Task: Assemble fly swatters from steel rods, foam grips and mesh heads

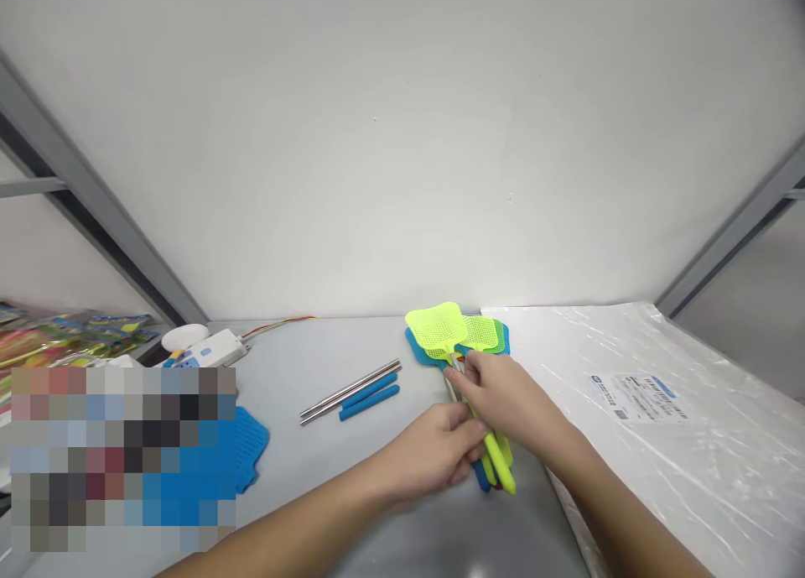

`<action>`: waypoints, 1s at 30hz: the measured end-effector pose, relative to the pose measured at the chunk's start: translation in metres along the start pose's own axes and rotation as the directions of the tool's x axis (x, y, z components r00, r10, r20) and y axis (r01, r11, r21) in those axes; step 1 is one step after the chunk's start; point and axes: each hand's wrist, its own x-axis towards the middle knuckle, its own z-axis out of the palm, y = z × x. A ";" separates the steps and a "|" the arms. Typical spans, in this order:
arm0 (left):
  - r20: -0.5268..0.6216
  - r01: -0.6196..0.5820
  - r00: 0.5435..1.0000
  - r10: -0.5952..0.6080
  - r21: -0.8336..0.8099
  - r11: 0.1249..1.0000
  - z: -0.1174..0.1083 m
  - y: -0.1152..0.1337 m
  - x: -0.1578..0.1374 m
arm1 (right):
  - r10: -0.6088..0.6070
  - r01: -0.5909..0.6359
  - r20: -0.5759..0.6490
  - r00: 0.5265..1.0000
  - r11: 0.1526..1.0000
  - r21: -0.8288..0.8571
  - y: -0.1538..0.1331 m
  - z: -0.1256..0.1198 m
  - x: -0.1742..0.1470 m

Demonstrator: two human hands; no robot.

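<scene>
A yellow-green fly swatter (437, 326) lies on top of a stack of swatters, its mesh head pointing away from me and its handle towards me. My left hand (433, 448) is closed around its shaft just above the handle. Higher up, my right hand (494, 385) pinches the metal shaft close below the head. Under it are more swatters: a blue one (418, 347), another yellow one (481, 333) and a green one (501, 336). Their shafts are mostly hidden by my hands. Several handle ends, blue and yellow-green, stick out below my fingers.
Metal rods (349, 392) and blue handle tubes (370, 396) lie left of my hands. Blue mesh swatter heads (250, 448) sit further left, partly blurred out. Behind them is a white power strip (217, 349). A plastic-wrapped white package (710, 469) with a label covers the right side.
</scene>
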 end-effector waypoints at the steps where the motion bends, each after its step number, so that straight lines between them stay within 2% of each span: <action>1: 0.000 -0.006 1.000 0.006 0.002 1.000 -0.001 0.003 0.002 | 0.005 -0.005 0.005 1.000 1.000 -0.007 0.003 -0.002 0.001; 7: -0.038 0.021 0.999 -0.017 0.090 0.996 -0.013 0.016 0.011 | 0.050 -0.051 -0.015 0.999 0.999 -0.014 0.014 -0.011 0.007; 11: -0.016 0.046 0.999 -0.044 0.199 0.979 -0.020 0.008 0.021 | 0.121 -0.128 -0.084 0.989 0.989 -0.075 0.020 -0.015 0.014; 15: -0.019 0.064 0.998 -0.061 0.302 0.951 -0.025 -0.003 0.027 | 0.159 -0.168 -0.098 0.982 0.981 -0.097 0.026 -0.015 0.018; 22: -0.067 0.037 0.998 -0.003 0.513 0.858 -0.023 -0.003 0.027 | 0.169 -0.179 -0.100 0.981 0.979 -0.098 0.032 -0.013 0.023; 30: -0.108 0.015 0.992 0.066 0.615 0.789 -0.021 -0.001 0.026 | 0.165 -0.176 -0.114 0.980 0.980 -0.095 0.036 -0.010 0.025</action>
